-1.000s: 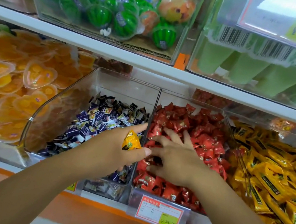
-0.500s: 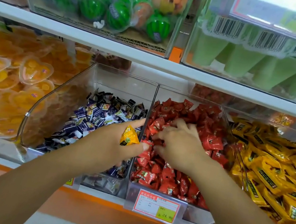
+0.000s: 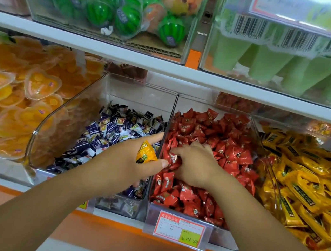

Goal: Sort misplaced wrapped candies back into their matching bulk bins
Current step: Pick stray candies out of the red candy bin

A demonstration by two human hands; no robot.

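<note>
Orange crinkled candy (image 3: 146, 153), green logo, in left hand (image 3: 120, 162)

Got the orange-yellow candy (image 3: 146, 152) in my left hand (image 3: 126, 160), small green roundel on its wrapper. Now red candies (image 3: 213, 133) pinched in my right hand (image 3: 195, 167), solid red with tiny pale marks. Beside them, purple candies (image 3: 116, 128) mixed with white. Far right, yellow wrappers (image 3: 303, 179) with dark label bands. Up top, green watermelon balls (image 3: 100, 13), dark stripes.
</note>
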